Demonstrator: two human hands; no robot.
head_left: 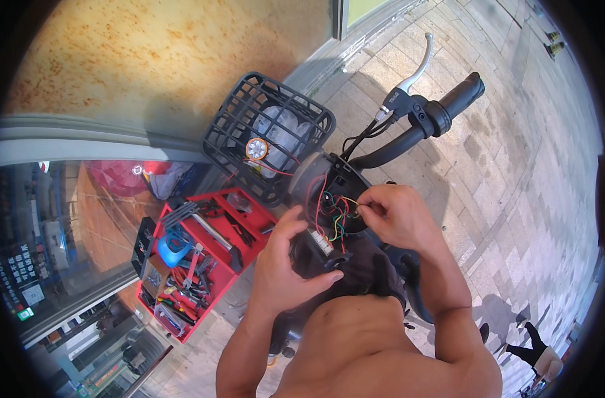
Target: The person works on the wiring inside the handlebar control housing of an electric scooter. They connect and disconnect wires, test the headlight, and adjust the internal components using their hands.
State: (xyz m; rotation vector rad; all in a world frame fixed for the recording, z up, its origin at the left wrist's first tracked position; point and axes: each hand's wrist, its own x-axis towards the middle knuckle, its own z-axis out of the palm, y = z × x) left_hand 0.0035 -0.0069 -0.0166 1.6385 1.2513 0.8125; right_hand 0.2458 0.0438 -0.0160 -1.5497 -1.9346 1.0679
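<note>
My right hand (396,215) is closed in a pinch on a thin yellow wire (351,201) at the right of an opened handlebar housing (345,176). Red, green, yellow and black wires tangle inside it. Fingers and thumb spread apart, my left hand (279,268) is beside a black cover (309,255) with a pale connector block (320,243). Several wires run from that block into the housing. Whether the left fingers touch the cover is not clear. Dark cloth lies just below the cover.
A black handlebar (398,146) with a silver brake lever (422,63) rises at right. Ahead is a black basket (276,86) holding a round lamp (256,149) and a clear plastic bag. A red toolbox (209,308) full of tools stands left, near a glass shopfront.
</note>
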